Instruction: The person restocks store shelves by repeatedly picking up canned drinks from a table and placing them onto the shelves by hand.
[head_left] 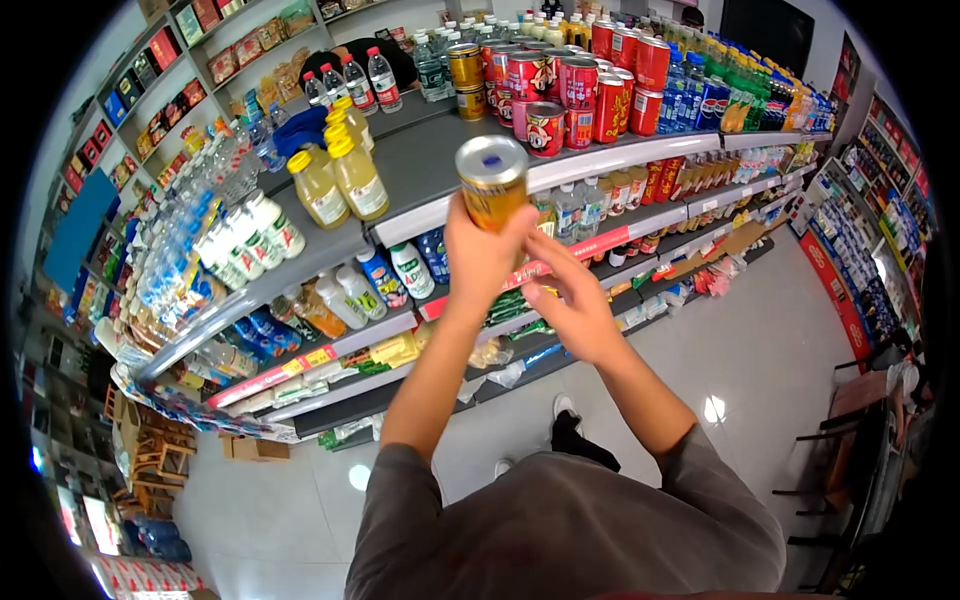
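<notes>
My left hand (478,252) is wrapped round a gold drink can (492,198), holding it upright with its silver lid facing up, in front of the top shelf's edge. Just right of it, my right hand (572,305) is open, its fingers stretched toward the left hand and the can's lower part. Whether those fingertips touch the left hand I cannot tell. On the shelf behind stand two stacked gold cans (466,78) and, to their right, several red cans (578,85).
Yellow-capped bottles (358,180) and white bottles (270,225) stand on the shelf to the left. Blue-labelled bottles (690,90) are at the right. Lower shelves hold more drinks (410,270). A cardboard box (255,448) lies on the tiled floor (660,510).
</notes>
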